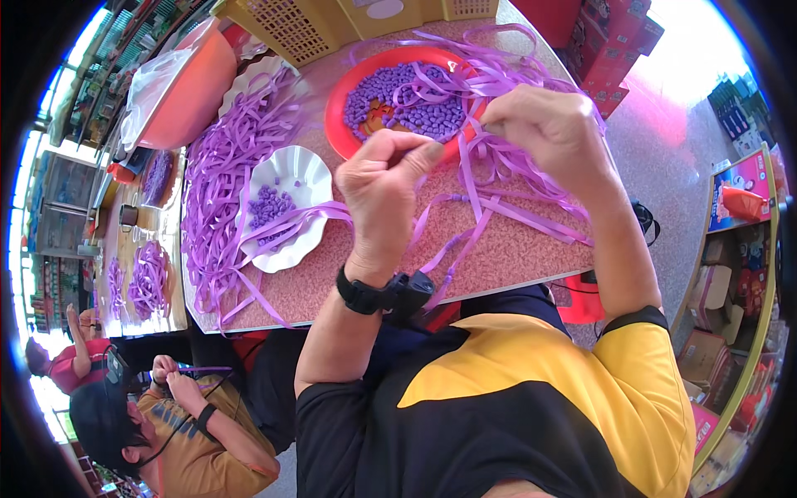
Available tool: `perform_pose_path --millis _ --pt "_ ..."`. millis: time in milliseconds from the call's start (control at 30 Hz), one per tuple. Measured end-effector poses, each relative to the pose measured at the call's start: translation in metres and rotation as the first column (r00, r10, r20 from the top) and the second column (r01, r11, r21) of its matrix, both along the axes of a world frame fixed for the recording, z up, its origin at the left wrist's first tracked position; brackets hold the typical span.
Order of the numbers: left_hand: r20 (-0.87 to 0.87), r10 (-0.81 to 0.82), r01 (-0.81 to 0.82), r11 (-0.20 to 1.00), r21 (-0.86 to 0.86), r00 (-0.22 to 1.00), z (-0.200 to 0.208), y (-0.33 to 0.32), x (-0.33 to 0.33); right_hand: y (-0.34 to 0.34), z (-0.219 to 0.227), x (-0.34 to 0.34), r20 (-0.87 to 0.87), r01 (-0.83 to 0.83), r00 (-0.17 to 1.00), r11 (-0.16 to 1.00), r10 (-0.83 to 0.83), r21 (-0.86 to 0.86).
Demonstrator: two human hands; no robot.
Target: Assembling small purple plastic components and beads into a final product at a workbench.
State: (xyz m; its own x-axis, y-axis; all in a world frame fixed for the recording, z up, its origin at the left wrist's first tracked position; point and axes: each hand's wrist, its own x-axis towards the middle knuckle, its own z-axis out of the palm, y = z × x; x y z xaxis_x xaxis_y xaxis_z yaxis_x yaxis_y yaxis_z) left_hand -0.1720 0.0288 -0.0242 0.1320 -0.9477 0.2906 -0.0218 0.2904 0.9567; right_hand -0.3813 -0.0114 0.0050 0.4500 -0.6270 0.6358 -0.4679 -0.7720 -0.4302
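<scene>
My left hand [383, 178] is closed in a pinch, its fingertips at the near rim of a red bowl [334, 112]. A purple ribbon [422, 217] hangs below this pinch. My right hand [544, 133] is closed too, held right of the bowl, with another length of purple ribbon [471, 170] dropping from beside its fingertips. The fingers partly hide what each hand grips. Small purple beads [427, 116] fill much of the bowl, with ribbon lying over them. A few beads are threaded on a ribbon near the table's front edge.
A white scalloped dish [311, 228] with purple beads stands left of my left hand. Heaped purple ribbons [217, 183] cover the table's left side. Behind are a yellow plastic crate [332, 29] and a large orange basin [195, 79]. A co-worker [199, 415] sits at lower left, holding a purple strip.
</scene>
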Motion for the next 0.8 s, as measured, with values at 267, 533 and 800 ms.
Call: perform_pose_path --millis 267,533,800 --pt "-0.125 0.147 -0.138 0.987 0.076 0.981 0.007 -0.010 0.022 -0.028 0.000 -0.045 0.393 0.451 0.771 0.865 -0.501 0.220" --pt "0.175 -0.326 0.303 0.942 0.145 0.929 0.014 0.014 0.004 -0.055 -0.018 -0.034 0.660 0.055 0.673 0.911 -0.336 0.408" --pt "0.712 -0.143 0.235 0.972 -0.031 0.687 -0.025 0.050 -0.005 -0.046 -0.017 -0.024 0.744 0.026 0.555 0.901 -0.373 0.433"
